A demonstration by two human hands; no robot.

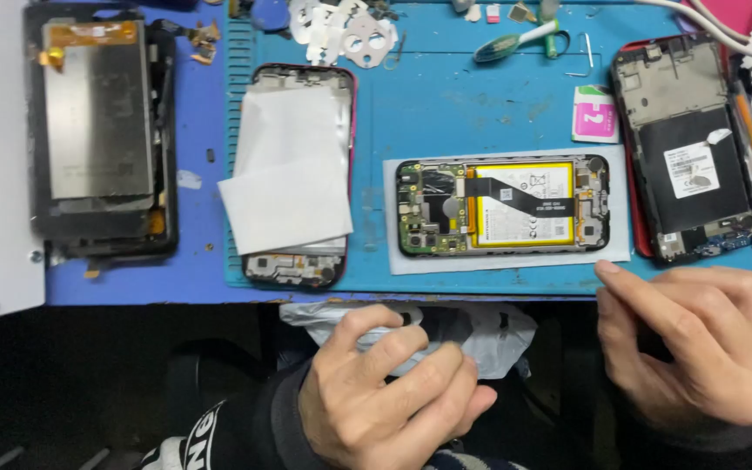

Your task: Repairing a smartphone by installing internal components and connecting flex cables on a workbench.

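We work below the near edge of the bench, over the lap. Our left hand closes its grip around a crumpled translucent plastic bag; the thumb presses into the bag from above and the fingers curl beneath it. Our right hand is curled with the fingertips drawn together; we cannot tell whether it pinches anything, since the palm side is hidden.

To handle the bag well, we judge that the left grip should stay firm on the bunched part while the loose film stays slack, so that whatever is inside does not slip out over the dark floor area. We keep both hands low and close to the bench edge.

The bag lies just right of and above the left grip, touching it, and left of the right hand, apart from it. Its long axis runs left to right, parallel to the bench edge; its loose end points toward the right hand.

Above and between both grips, the opened phone with a yellow battery rests on a white sheet, its long axis also left to right. A second phone frame stands lengthwise above the right hand.
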